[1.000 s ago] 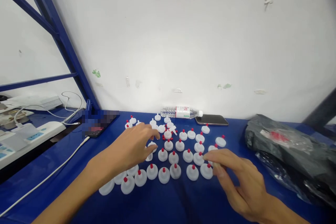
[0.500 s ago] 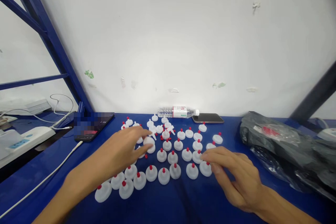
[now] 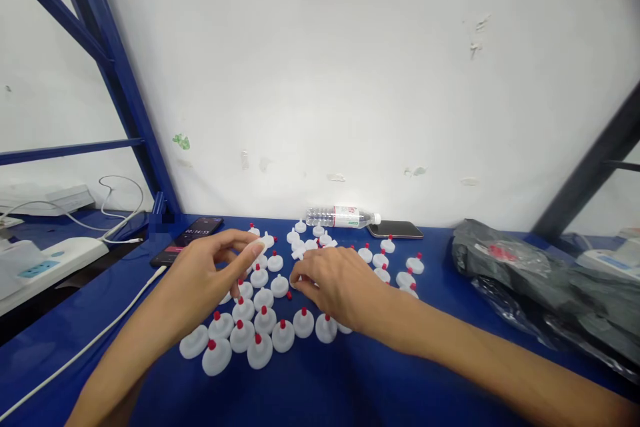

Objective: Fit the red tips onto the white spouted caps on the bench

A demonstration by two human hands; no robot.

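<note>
My left hand (image 3: 220,265) is raised over the left part of the spread, thumb and index finger pinched at a white nozzle cap (image 3: 267,240) without a red tip. The fingers partly cover where they meet it. My right hand (image 3: 335,280) reaches down into the middle of the spread with curled fingers; what its fingertips hold, if anything, is hidden. Just left of it lie a plain white cap (image 3: 279,286) and a loose red tip (image 3: 289,295). Several red-tipped white caps (image 3: 260,352) stand on the blue table (image 3: 280,393) around both hands.
A clear water bottle (image 3: 345,217) lies along the wall, beside a dark phone (image 3: 397,230). Another phone (image 3: 183,240) shows a timer at left, near a white cable (image 3: 100,337). A grey plastic bag (image 3: 515,267) lies at right, a power strip (image 3: 55,267) at far left.
My right hand has moved left, from the right-hand caps into the middle. My left hand has drawn back left and its fingers have closed together. The view has shifted slightly.
</note>
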